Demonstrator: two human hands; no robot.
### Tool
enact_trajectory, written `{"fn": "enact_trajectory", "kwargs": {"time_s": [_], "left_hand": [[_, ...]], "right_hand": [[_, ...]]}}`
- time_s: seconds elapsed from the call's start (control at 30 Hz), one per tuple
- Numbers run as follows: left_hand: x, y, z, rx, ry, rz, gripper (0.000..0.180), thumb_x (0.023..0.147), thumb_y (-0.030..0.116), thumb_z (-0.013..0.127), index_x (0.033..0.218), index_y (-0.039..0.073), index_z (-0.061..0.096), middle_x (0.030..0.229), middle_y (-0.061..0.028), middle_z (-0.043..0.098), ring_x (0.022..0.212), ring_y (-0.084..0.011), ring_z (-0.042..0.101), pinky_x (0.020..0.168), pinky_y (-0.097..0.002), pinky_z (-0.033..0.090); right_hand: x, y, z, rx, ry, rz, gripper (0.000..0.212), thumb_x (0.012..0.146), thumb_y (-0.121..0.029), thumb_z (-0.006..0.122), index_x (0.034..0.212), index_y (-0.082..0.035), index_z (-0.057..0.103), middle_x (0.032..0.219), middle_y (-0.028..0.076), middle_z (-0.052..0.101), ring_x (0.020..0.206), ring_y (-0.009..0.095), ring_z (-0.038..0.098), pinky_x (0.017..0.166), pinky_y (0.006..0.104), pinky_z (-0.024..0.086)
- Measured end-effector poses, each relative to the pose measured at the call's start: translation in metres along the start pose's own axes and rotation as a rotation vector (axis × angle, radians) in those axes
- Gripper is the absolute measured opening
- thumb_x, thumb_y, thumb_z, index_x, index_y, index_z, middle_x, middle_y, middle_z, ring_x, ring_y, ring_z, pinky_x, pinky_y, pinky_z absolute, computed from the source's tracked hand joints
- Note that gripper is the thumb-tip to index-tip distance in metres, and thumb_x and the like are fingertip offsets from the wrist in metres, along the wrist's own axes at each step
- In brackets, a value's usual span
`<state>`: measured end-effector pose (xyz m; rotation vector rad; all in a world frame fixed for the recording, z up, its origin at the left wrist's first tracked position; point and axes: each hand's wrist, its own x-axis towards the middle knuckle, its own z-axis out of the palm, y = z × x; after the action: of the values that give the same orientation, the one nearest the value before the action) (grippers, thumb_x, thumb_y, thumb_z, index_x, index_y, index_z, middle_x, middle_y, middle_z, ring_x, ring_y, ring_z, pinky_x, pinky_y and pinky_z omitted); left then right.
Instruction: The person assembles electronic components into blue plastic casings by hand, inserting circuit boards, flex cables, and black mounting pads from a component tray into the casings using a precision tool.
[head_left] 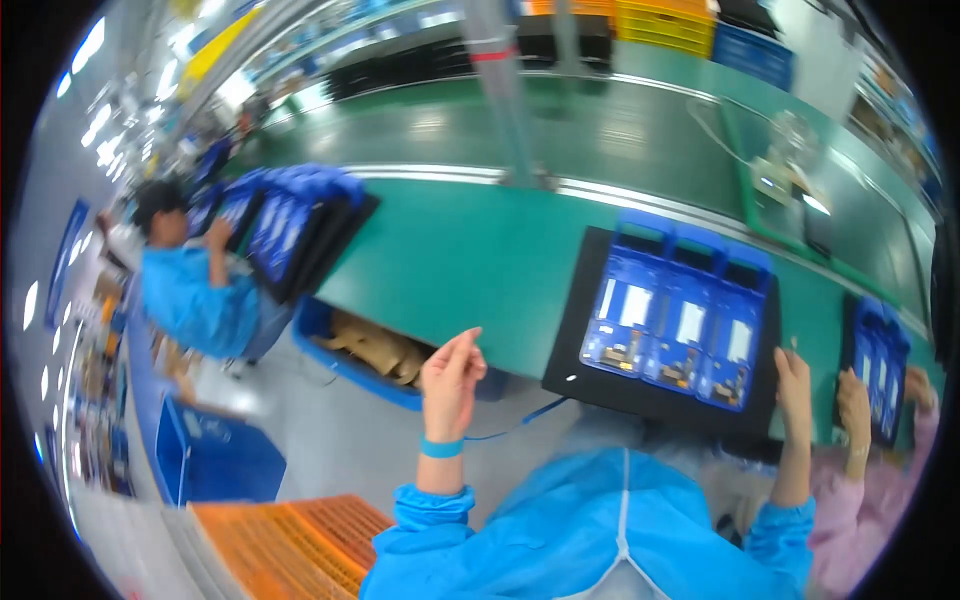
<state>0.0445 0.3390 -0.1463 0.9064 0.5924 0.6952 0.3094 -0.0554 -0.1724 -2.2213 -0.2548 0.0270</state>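
So the biggest thing in front of you was the green surface (450, 250), running from the left all the way across and bending with the lens. On it, right ahead of you, sat one black tray (600, 375), and in that tray were three blue holders (685, 320) side by side, each with a white rectangular label patch near the middle and some small dark and tan parts at the near end.

Below the near edge of the surface, off to your left, was one blue bin (330, 345) with crumpled brown cardboard in it. Lower left on the floor there was one orange slatted crate (290, 545) and a blue box (215, 460) beside it.

Further left another person in a blue coat (190, 295) was handling a fanned stack of blue holders on black trays (290, 220). At your far right a person in a pink sleeve (880, 470) held another black tray of blue holders (880, 365).

Your left hand (452, 375) was raised off the surface, left of the tray, fingers pinched narrow together; whatever was between them was too small to tell. It had a blue band (441, 447) on the wrist with a thin blue cord trailing toward the tray. Your right hand (793, 385) was gripping the tray's right edge, with something thin sticking up from the fingers.
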Motion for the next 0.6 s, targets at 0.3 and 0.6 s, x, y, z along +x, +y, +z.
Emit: {"fn": "enact_trajectory", "kwargs": {"time_s": [0.3,0.6], "left_hand": [[0.031,-0.007,0.026,0.277,-0.225,-0.082,0.022,0.087,0.011,0.053,0.100,-0.006,0.059,0.067,-0.0015,0.054,0.055,-0.0064,0.048,0.047,-0.0183,0.037],[0.060,-0.021,0.056,0.864,-0.342,0.101,0.020,0.084,0.009,0.051,0.086,-0.008,0.062,0.059,-0.0068,0.055,0.049,-0.0090,0.052,0.045,-0.0217,0.041]], "right_hand": [[-0.037,-0.115,0.019,-0.086,0.388,-0.302,0.023,0.092,-0.016,0.040,0.098,0.001,0.054,0.091,0.014,0.054,0.062,0.027,0.055,0.056,0.0353,0.044],[-0.036,-0.074,0.028,-0.654,0.209,-0.004,0.016,0.087,-0.016,0.045,0.087,0.000,0.047,0.090,0.018,0.051,0.076,0.039,0.055,0.065,0.0463,0.045]]}}
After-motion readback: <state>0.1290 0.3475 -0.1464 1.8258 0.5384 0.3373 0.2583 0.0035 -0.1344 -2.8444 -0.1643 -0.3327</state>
